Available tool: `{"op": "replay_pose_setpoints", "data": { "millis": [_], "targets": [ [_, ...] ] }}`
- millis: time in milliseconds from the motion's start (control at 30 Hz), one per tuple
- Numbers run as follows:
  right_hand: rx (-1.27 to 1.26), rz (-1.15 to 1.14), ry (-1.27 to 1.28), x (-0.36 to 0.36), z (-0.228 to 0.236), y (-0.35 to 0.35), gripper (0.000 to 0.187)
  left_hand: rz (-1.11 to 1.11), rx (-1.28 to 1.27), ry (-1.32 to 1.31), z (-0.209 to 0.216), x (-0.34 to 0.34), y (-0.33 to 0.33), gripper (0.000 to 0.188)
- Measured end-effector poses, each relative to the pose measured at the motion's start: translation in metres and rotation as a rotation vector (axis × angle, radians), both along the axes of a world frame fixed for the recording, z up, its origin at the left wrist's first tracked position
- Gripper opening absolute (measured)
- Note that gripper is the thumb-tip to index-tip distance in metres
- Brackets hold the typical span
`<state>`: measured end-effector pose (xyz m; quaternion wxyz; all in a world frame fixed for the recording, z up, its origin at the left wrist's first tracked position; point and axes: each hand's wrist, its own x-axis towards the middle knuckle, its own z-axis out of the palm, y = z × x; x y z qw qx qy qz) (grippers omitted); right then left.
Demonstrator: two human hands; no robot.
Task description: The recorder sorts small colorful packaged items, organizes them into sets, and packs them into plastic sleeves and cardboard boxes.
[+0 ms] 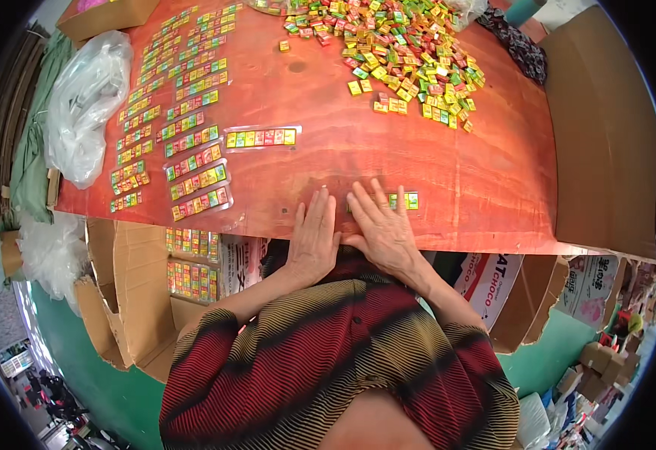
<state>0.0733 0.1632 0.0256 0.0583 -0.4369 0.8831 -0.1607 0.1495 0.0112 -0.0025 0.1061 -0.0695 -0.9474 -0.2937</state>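
My left hand [314,238] lies flat, fingers together, on the near edge of the red-brown table [448,157], holding nothing. Beside it, my right hand [380,229] rests palm down with fingers spread over a clear-wrapped strip of small coloured candy packs [406,200], whose right end sticks out past my fingers. A similar wrapped strip [262,138] lies alone farther up the table. A loose heap of small green, yellow and red packs [403,52] covers the far right of the table.
Several wrapped strips in rows [181,120] fill the table's left side. A clear plastic bag [84,105] lies at the left edge. Below the table's edge stands an open cardboard box [136,300] with stacked strips inside. Cardboard sheets [605,127] lean at the right.
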Motion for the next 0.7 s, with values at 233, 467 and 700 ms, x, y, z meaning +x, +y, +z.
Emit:
{"op": "replay_pose_setpoints", "data": {
  "millis": [233, 467, 700],
  "targets": [
    [0.013, -0.002, -0.045, 0.001, -0.003, 0.0, 0.068, -0.004, -0.079, -0.026, -0.002, -0.001, 0.003, 0.062],
    [-0.155, -0.322, 0.156, -0.037, 0.012, 0.032, 0.035, 0.014, -0.104, -0.012, -0.001, 0.003, 0.0, 0.055],
    [-0.185, -0.25, 0.017, -0.046, -0.003, 0.043, 0.007, 0.042, -0.106, -0.004, 0.003, -0.007, 0.01, 0.053]
  ]
}}
